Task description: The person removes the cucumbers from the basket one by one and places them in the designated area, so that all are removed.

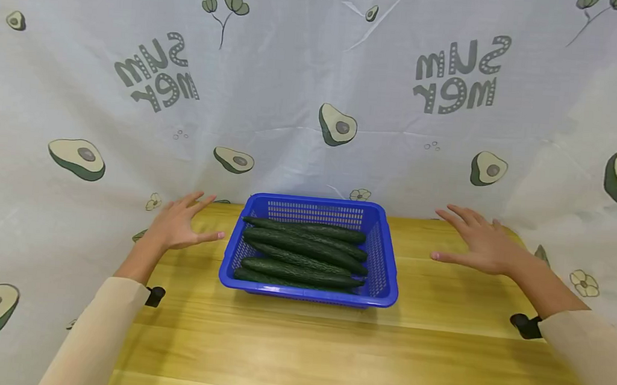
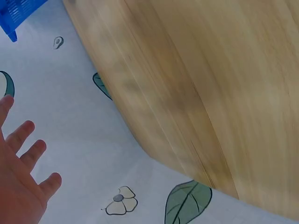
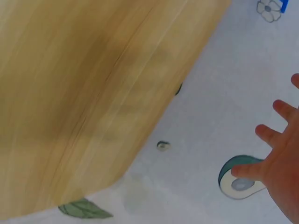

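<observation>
A blue plastic basket (image 1: 308, 293) with slotted walls stands near the far edge of the wooden table. Several dark green cucumbers (image 1: 304, 249) lie lengthwise in it, side by side and partly overlapping. My left hand (image 1: 178, 221) is held in the air to the left of the basket, fingers spread, touching nothing. On the other side, my right hand (image 1: 478, 242) hovers apart from the basket with its fingers also spread. Both wrist views show the spread fingers against the printed cloth; a corner of the basket (image 2: 18, 16) appears at the left wrist view's upper left.
The yellowish wooden table (image 1: 296, 354) extends in front of the basket. Behind and beside it hangs a pale cloth (image 1: 289, 94) printed with avocados, flowers and lettering. A black strap piece (image 1: 156, 296) shows at the left wrist, and another (image 1: 525, 325) at the right.
</observation>
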A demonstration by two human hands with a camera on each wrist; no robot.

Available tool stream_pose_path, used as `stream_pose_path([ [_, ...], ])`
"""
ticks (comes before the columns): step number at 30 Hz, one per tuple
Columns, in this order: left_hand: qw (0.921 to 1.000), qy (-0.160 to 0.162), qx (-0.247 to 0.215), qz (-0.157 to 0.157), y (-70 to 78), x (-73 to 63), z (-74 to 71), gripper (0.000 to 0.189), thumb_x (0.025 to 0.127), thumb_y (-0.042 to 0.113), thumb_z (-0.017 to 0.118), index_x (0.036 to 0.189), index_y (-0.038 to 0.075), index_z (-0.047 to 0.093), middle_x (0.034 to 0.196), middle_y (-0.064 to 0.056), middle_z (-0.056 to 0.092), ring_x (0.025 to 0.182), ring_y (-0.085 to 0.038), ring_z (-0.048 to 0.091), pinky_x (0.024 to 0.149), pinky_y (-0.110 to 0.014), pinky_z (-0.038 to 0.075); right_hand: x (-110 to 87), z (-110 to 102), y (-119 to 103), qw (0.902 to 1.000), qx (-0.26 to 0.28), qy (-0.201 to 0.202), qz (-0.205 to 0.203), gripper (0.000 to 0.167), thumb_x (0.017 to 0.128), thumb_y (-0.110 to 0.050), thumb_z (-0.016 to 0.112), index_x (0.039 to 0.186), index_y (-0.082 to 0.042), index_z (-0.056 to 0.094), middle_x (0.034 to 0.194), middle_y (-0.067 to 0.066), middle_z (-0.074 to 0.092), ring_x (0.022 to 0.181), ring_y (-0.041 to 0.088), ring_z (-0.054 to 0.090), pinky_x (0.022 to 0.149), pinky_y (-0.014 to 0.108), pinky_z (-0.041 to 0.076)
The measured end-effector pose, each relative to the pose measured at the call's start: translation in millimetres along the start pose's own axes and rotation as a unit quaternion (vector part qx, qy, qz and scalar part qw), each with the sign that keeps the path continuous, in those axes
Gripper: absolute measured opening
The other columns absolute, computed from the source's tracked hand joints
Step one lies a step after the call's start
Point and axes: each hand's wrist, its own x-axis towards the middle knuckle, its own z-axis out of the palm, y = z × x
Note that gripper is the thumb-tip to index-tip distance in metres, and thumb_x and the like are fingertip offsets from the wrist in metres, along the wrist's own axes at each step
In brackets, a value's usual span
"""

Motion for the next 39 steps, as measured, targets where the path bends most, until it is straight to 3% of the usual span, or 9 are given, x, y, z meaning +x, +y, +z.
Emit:
stream_pose_path([
  [8, 0.9962, 0.025, -0.084, -0.002, 14.4, 2.9, 4.2, 0.093, 0.088, 0.076, 0.057, 0.161, 0.023, 0.038, 0.163, -0.02, 0.037, 0.146, -0.05, 0.037, 0.11, -0.076, 0.033, 13.8, 2, -26, 0.9992, 0.03, 0.016, -0.019, 0.095, 0.09, -0.062, 0.066, 0.164, -0.016, 0.027, 0.167, 0.024, 0.024, 0.147, 0.058, 0.027, 0.111, 0.083, 0.018],
  [16, 0.9889, 0.029, -0.145, 0.01, 29.0, 2.1, 13.8, 0.083, 0.091, 0.067, 0.06, 0.16, 0.027, 0.038, 0.163, -0.018, 0.038, 0.146, -0.048, 0.039, 0.111, -0.075, 0.033, 34.8, 12, -55, 0.9968, 0.066, 0.016, -0.043, 0.086, 0.095, -0.06, 0.06, 0.164, -0.019, 0.03, 0.168, 0.018, 0.025, 0.151, 0.051, 0.025, 0.109, 0.078, 0.033],
  [24, 0.9703, 0.027, -0.236, 0.047, 43.6, 3.0, 27.4, 0.078, 0.092, 0.043, 0.071, 0.16, 0.021, 0.039, 0.148, -0.016, 0.053, 0.124, -0.04, 0.06, 0.103, -0.06, 0.05, 64.2, 17, -95, 0.9923, 0.1, 0.011, -0.071, 0.086, 0.094, -0.063, 0.06, 0.162, -0.018, 0.034, 0.167, 0.017, 0.029, 0.152, 0.047, 0.029, 0.111, 0.076, 0.033],
  [30, 0.9559, 0.022, -0.288, 0.055, 51.1, 6.5, 35.3, 0.079, 0.089, 0.029, 0.073, 0.16, 0.018, 0.039, 0.134, -0.018, 0.058, 0.104, -0.032, 0.064, 0.09, -0.049, 0.06, 83.2, 12, -120, 0.9893, 0.111, -0.009, -0.094, 0.084, 0.095, -0.064, 0.058, 0.163, -0.021, 0.032, 0.167, 0.017, 0.029, 0.153, 0.044, 0.028, 0.116, 0.072, 0.03],
  [33, 0.9574, 0.021, -0.283, 0.053, 53.2, 7.4, 37.4, 0.078, 0.089, 0.026, 0.07, 0.16, 0.018, 0.039, 0.127, -0.018, 0.061, 0.097, -0.027, 0.064, 0.085, -0.042, 0.06, 93.0, 10, -129, 0.988, 0.114, -0.019, -0.103, 0.083, 0.096, -0.064, 0.057, 0.163, -0.022, 0.032, 0.167, 0.016, 0.029, 0.154, 0.043, 0.027, 0.119, 0.069, 0.029],
  [39, 0.9611, 0.013, -0.272, 0.047, 58.1, 12.1, 41.8, 0.077, 0.088, 0.024, 0.065, 0.16, 0.019, 0.04, 0.111, -0.015, 0.064, 0.076, -0.019, 0.06, 0.068, -0.032, 0.049, 110.1, 7, -144, 0.9848, 0.128, -0.038, -0.111, 0.082, 0.096, -0.064, 0.056, 0.163, -0.022, 0.032, 0.167, 0.016, 0.031, 0.154, 0.041, 0.028, 0.121, 0.068, 0.027],
])
